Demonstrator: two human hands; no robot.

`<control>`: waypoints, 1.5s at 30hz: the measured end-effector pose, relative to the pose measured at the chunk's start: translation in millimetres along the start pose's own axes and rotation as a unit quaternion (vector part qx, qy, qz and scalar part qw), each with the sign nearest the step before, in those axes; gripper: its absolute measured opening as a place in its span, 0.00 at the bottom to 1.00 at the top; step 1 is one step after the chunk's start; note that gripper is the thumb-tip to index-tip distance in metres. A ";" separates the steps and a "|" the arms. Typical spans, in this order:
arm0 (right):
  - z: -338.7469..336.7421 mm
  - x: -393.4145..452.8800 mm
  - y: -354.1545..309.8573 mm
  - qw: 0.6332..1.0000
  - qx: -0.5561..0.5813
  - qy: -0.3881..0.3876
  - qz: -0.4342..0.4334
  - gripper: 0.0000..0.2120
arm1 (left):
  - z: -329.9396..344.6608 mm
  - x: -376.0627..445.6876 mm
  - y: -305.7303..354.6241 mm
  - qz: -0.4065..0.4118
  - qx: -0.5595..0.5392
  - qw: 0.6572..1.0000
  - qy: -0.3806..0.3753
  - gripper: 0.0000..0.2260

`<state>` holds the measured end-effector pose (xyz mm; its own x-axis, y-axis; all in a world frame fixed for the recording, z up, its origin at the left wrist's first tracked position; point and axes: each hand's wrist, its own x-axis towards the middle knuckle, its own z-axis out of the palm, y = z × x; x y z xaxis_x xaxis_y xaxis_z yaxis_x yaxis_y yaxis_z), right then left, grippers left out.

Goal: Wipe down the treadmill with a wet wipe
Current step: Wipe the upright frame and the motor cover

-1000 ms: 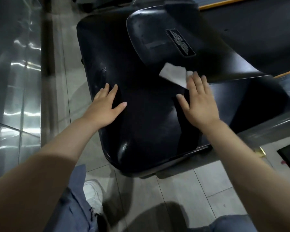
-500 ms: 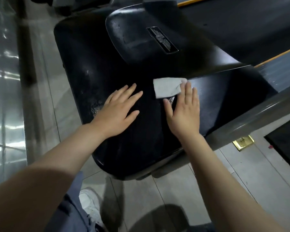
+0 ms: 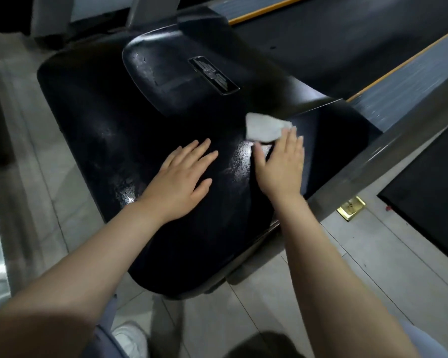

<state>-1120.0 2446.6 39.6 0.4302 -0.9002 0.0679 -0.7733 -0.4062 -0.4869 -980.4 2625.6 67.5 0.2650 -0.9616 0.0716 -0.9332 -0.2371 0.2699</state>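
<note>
Broadly, scene: a person bends over the front end of a treadmill, both bare hands resting on its black motor cover (image 3: 140,120).
Right hand (image 3: 282,167): laid flat, palm down, fingers straight and pressed together, thumb held out to the side; the fingertips (image 3: 292,133) pin the near edge of the wet wipe (image 3: 264,126) to the cover, a hold suited to pushing rather than lifting.
Wet wipe: a folded pale pad lying flat on the right part of the cover, just below the raised panel, mostly exposed ahead of the fingers.
Left hand (image 3: 184,179): empty, palm down on the middle of the cover, fingers slightly spread; it probably serves as a brace for the leaning body.
Raised panel (image 3: 171,73): an upper plate carrying a dark nameplate (image 3: 212,74); faint specks and streaks show on it.
Sheen (image 3: 241,156): a bright, beaded patch between the two hands, likely moisture left by the wipe.
Running belt (image 3: 347,47): dark, bordered by an orange line, beyond the cover.
Grey side rail (image 3: 388,153): passes close to the right wrist and limits the sweep on that side.
Floor (image 3: 269,293): pale tiles; a white shoe (image 3: 130,339) shows at the bottom edge.
Progress, as judged: part of the cover looks treated; the raised panel and belt seem undone.
</note>
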 end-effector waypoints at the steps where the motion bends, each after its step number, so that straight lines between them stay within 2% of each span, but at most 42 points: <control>1: -3.6 11.6 5.2 0.999 0.015 0.011 0.046 0.37 | -0.1 4.5 2.2 0.012 0.002 1.000 -0.003 0.25; 4: 2.1 -15.3 9.0 0.989 0.015 0.038 0.140 0.39 | -0.1 18.2 8.2 0.052 0.017 0.998 -0.022 0.28; 7: 12.8 -61.2 5.0 0.987 0.014 0.058 0.150 0.39 | -3.1 31.3 7.6 0.072 0.025 0.997 -0.026 0.29; 10: 8.8 -36.1 -2.8 0.972 0.026 0.057 0.227 0.39 | -6.8 48.5 3.3 0.097 0.035 0.994 -0.037 0.29; 11: 7.2 -20.8 -11.7 0.973 0.013 0.059 0.224 0.38 | -7.4 56.4 2.5 0.109 0.039 0.992 -0.042 0.29; 12: 6.3 -7.1 -23.5 0.981 -0.004 0.058 0.185 0.37 | -7.2 65.8 1.6 0.123 0.037 0.991 -0.045 0.28; 15: 8.3 17.2 -39.1 0.998 -0.028 0.029 -0.047 0.33 | -11.4 94.7 1.0 0.124 0.010 0.991 -0.038 0.24; 16: 7.3 25.2 -27.4 0.996 -0.029 0.043 -0.072 0.31 | -13.4 102.9 0.8 0.122 0.006 0.992 -0.039 0.23; 17: 2.9 32.1 -11.4 0.996 -0.024 0.069 -0.047 0.30 | -14.0 110.5 0.8 0.125 0.007 0.991 -0.043 0.24; 18: -2.8 36.7 6.6 0.996 -0.009 0.086 0.028 0.31 | -13.8 117.4 1.9 0.135 0.009 0.990 -0.049 0.24; 20: -11.9 40.4 34.5 0.972 0.023 0.056 0.225 0.36 | -10.8 131.3 8.4 0.168 0.015 0.983 -0.071 0.25; 21: -12.6 43.7 35.5 0.957 0.028 0.037 0.285 0.38 | -8.0 136.8 12.8 0.185 0.020 0.979 -0.079 0.25; 22: -10.6 48.4 28.8 0.952 0.030 0.033 0.304 0.39 | -5.0 140.6 16.6 0.195 0.025 0.977 -0.086 0.25; 23: -8.0 55.0 17.3 0.958 0.035 0.042 0.280 0.38 | -3.0 142.7 19.2 0.194 0.029 0.976 -0.090 0.25; 25: -1.3 70.9 1.7 0.988 0.009 0.053 0.142 0.36 | 1.6 142.1 17.4 0.184 0.035 0.979 -0.080 0.26; 26: -0.7 79.4 3.8 0.994 -0.008 0.047 0.100 0.36 | 2.8 139.9 15.7 0.179 0.035 0.981 -0.070 0.26; 27: -2.7 88.4 12.1 0.992 -0.021 0.050 0.111 0.36 | 3.7 138.3 14.0 0.175 0.034 0.982 -0.065 0.27; 29: -13.1 103.2 39.0 0.963 -0.011 0.072 0.260 0.38 | 5.2 139.2 12.8 0.170 0.028 0.982 -0.070 0.28; 31: -21.0 115.9 57.9 0.905 0.026 0.097 0.413 0.41 | 7.2 141.2 11.6 0.161 0.025 0.984 -0.072 0.28; 33: -24.1 131.6 47.9 0.891 0.041 0.069 0.447 0.42 | 7.3 140.9 12.3 0.160 0.029 0.985 -0.063 0.28; 34: -22.6 142.1 39.4 0.907 0.038 0.046 0.416 0.42 | 6.7 141.0 12.3 0.163 0.034 0.984 -0.059 0.28; 36: -16.7 162.0 29.9 0.968 0.007 0.002 0.252 0.40 | 5.9 140.5 12.5 0.168 0.039 0.983 -0.057 0.30; 37: -17.8 168.1 32.0 0.981 -0.014 -0.007 0.192 0.39 | 6.0 140.1 12.6 0.168 0.038 0.983 -0.056 0.30; 38: -22.4 172.1 39.9 0.982 -0.048 0.001 0.181 0.39 | 6.3 140.1 13.0 0.168 0.036 0.984 -0.054 0.29; 40: -29.1 173.2 66.2 0.946 -0.067 0.064 0.312 0.42 | 6.9 139.6 13.9 0.167 0.032 0.984 -0.053 0.27; 42: -33.6 171.1 78.5 0.900 -0.041 0.064 0.430 0.43 | 6.6 139.5 13.5 0.163 0.025 0.985 -0.048 0.26; 45: -41.6 182.8 69.1 0.875 0.026 0.081 0.476 0.47 | 4.0 139.0 13.8 0.159 0.030 0.986 -0.041 0.26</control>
<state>-1114.2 2247.4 54.6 -0.4732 -0.8386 -0.2699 -0.7212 0.5447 -0.4280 -957.5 2488.1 77.4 -0.0617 -0.9959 0.0659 -0.9793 0.0731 0.1887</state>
